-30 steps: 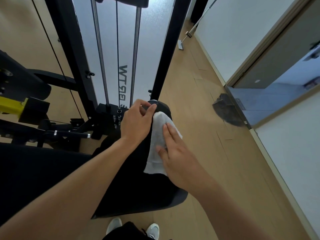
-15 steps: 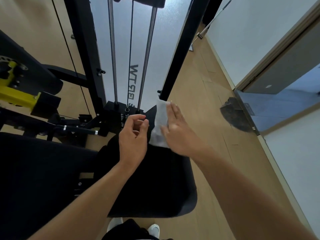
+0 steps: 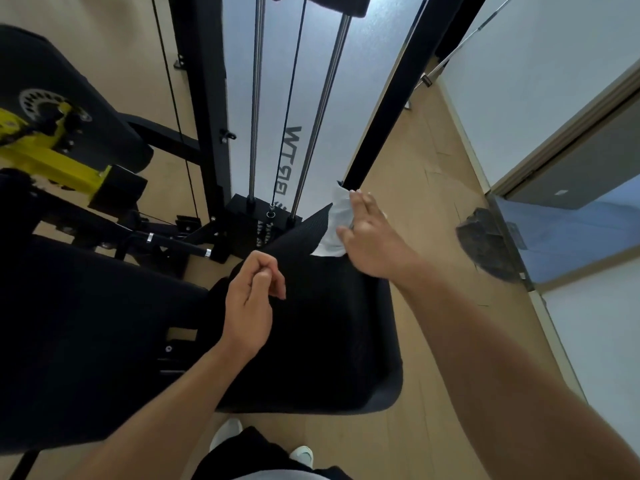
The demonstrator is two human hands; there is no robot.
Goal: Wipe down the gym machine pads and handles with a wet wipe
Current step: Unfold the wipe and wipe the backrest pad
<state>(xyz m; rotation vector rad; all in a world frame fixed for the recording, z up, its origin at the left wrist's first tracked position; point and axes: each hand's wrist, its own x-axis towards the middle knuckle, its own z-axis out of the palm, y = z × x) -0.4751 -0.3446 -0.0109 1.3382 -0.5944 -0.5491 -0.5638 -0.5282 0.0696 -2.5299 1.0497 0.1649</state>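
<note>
While my left hand (image 3: 251, 306) had let go and hung loosely curled, my right hand (image 3: 372, 237), fingers flat, pushed the wet wipe (image 3: 334, 225) up to the seat pad (image 3: 322, 341)'s far corner, nearly finishing that pad.

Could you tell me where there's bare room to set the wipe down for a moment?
The near half of the black pad, between the left hand and its front edge, is bare. So is the wood floor between the pad and the wall. It is crowded around the yellow bracket and cables.
</note>
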